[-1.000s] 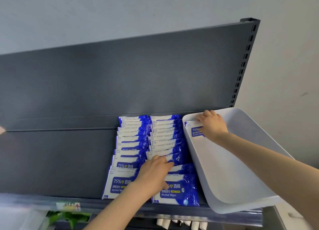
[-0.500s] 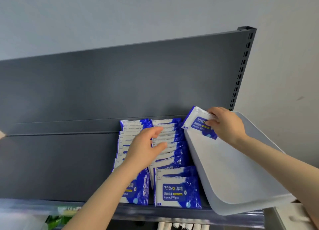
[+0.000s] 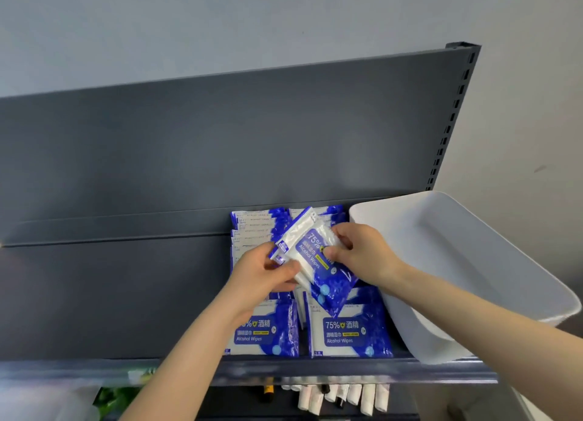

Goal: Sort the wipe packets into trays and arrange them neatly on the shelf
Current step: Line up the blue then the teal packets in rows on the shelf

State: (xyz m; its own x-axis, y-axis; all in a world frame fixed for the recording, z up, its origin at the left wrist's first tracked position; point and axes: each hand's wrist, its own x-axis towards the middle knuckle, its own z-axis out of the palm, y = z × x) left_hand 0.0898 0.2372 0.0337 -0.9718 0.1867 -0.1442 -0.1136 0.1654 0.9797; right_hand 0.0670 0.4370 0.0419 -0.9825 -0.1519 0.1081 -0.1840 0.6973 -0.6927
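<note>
Grey shelf (image 3: 110,294), left end cut off; white tray (image 3: 473,263) tilted at its right end; two packet rows (image 3: 350,335) beside it, partly hidden behind left hand (image 3: 265,272) and right hand (image 3: 362,253), both pinching one tilted packet (image 3: 315,256) above them.

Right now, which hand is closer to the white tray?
Right. The right hand is just beside the tray, gripping the packet; the left hand grips the packet's other end, farther from the tray.

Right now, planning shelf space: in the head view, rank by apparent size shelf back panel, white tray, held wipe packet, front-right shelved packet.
1. Shelf back panel
2. White tray
3. Held wipe packet, front-right shelved packet: alike, unranked.
</note>
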